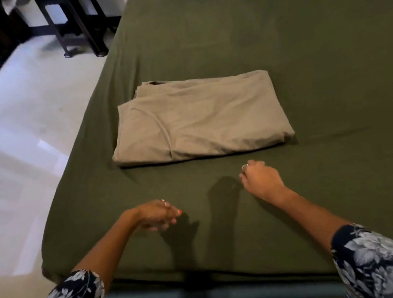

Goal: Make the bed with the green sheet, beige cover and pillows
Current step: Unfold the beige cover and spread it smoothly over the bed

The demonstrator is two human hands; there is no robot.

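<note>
The green sheet (302, 66) lies spread flat over the whole bed, tucked around the near edge. On it, near the middle, rests the beige cover (200, 119), folded into a rectangle. My left hand (157, 215) hovers above the sheet in front of the cover, fingers loosely curled and holding nothing. My right hand (261, 180) hangs just short of the cover's near edge, fingers curled under, with nothing visible in it. Both hands cast shadows on the sheet. No pillows are in view.
A pale tiled floor (23, 153) runs along the bed's left side. Dark furniture legs (78, 28) stand at the far left beside the bed. A blue-grey bed frame edge (228, 294) shows below the mattress at the near end.
</note>
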